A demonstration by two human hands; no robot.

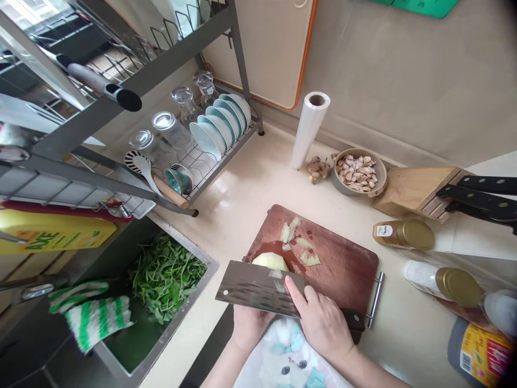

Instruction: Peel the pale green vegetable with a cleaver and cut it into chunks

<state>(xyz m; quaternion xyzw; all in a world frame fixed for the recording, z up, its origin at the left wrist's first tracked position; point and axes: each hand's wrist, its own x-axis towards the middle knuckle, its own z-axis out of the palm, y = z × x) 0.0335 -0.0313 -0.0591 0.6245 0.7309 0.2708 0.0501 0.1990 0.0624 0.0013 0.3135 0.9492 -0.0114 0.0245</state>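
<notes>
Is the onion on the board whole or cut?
Cut: a rounded peeled onion piece lies against the cleaver, and chopped pieces are scattered on the wooden cutting board.

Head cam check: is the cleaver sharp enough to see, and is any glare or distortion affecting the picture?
Head view: the cleaver and right hand look fairly sharp, without obvious motion blur; glare sits on the glossy countertop; wide-angle distortion bends the dish rack near the edge; the corners darken.
</notes>
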